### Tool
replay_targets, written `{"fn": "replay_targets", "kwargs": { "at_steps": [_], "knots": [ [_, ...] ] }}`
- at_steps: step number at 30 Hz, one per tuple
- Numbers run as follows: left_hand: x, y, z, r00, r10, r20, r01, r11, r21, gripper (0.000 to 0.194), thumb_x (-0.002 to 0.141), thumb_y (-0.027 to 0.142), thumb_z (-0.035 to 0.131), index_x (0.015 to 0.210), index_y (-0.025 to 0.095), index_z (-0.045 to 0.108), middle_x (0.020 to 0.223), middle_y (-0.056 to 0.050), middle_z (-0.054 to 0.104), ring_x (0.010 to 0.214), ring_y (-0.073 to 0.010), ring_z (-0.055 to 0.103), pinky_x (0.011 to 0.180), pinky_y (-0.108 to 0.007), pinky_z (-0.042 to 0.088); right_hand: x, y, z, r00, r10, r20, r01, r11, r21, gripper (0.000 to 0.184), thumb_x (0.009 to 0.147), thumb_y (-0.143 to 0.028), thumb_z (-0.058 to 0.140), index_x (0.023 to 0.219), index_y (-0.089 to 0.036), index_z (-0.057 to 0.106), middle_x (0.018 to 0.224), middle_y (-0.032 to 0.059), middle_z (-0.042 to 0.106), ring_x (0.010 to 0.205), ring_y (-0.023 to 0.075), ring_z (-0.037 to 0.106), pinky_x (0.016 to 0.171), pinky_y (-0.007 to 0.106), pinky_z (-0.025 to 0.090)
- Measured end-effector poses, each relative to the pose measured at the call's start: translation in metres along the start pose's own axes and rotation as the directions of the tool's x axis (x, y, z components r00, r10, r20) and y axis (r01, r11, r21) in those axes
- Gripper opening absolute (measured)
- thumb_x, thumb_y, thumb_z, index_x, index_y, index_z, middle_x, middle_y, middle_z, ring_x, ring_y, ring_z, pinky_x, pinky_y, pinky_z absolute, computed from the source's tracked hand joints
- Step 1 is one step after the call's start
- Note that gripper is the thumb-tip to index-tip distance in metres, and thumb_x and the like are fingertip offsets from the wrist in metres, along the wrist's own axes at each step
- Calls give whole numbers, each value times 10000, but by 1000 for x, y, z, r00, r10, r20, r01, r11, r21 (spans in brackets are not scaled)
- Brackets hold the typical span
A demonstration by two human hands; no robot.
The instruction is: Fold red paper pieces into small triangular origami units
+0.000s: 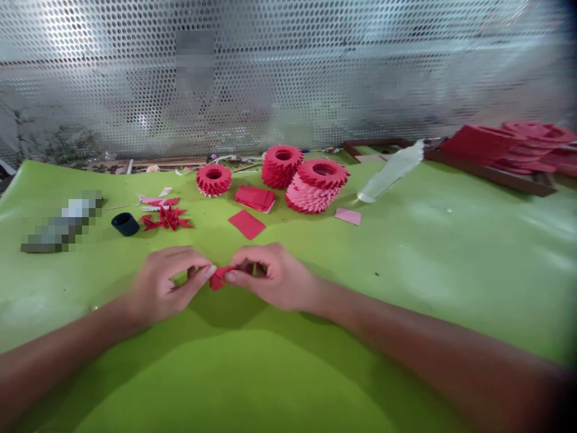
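Left hand (164, 285) and right hand (270, 276) together, pinching a folded red paper piece (219, 277) over the green surface (406, 270), red paper rings (282, 166) and a paper stack (255, 198) beyond the piece, black cup (125, 224) to its left

- Folded red paper (220, 278) in front of the paper ring stack (317, 186), matt and smooth!
- Under that stack, green sheeting (451, 252), glossy (plastic, by the look)
- Behind it, a perforated metal panel (288, 78), shiny
- Right of it, a brown wooden frame (491, 175)

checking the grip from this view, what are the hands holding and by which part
The left hand and right hand both pinch a small folded piece of red paper at its opposite ends, between the fingertips; the fingers hide the exact fold.
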State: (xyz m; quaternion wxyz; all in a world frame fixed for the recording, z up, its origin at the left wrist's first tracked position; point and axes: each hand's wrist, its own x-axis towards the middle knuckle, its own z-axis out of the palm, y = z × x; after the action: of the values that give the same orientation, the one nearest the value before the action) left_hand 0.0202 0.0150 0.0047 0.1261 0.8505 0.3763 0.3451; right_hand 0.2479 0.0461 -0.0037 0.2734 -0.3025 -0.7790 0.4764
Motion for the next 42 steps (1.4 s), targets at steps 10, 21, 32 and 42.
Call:
{"fn": "replay_targets", "kwargs": {
  "at_steps": [10, 21, 32, 42],
  "knots": [
    [4, -2, 2, 906, -372, 201, 406, 897, -173, 409, 968, 481, 492, 833, 162, 708, 641, -19, 653, 522, -146, 532, 453, -236, 345, -3, 15, 2, 869, -487, -90, 364, 751, -551, 164, 940, -277, 664, 838, -162, 722, 708, 10, 746, 586, 110, 632, 565, 227, 434],
    [3, -9, 1, 836, -465, 290, 544, 769, -335, 339, 877, 461, 655, 900, 138, 757, 674, -26, 672, 520, -106, 471, 451, -203, 314, -2, 9, 1, 774, -633, -33, 465, 603, -648, 135, 944, -246, 665, 860, -162, 728, 696, -4, 753, 547, 97, 641, 550, 219, 448],
    [3, -12, -1, 840, -418, 347, 538, 550, -639, 76, 809, 221, 765, 865, 172, 779, 713, 4, 743, 540, -78, 624, 506, -159, 534, -2, 13, 2, 837, -544, -56, 439, 730, -524, 110, 920, -267, 701, 882, -179, 755, 692, -16, 761, 523, 88, 637, 501, 197, 445],
    [5, -13, -3, 833, -410, 372, 539, 449, -713, 105, 778, 115, 782, 856, 185, 791, 809, 6, 786, 570, -69, 673, 556, -151, 584, -2, 5, 2, 994, -105, -11, 105, 994, 9, 159, 884, -300, 731, 974, -177, 774, 751, 20, 758, 555, 110, 636, 458, 199, 455]
  ]
}}
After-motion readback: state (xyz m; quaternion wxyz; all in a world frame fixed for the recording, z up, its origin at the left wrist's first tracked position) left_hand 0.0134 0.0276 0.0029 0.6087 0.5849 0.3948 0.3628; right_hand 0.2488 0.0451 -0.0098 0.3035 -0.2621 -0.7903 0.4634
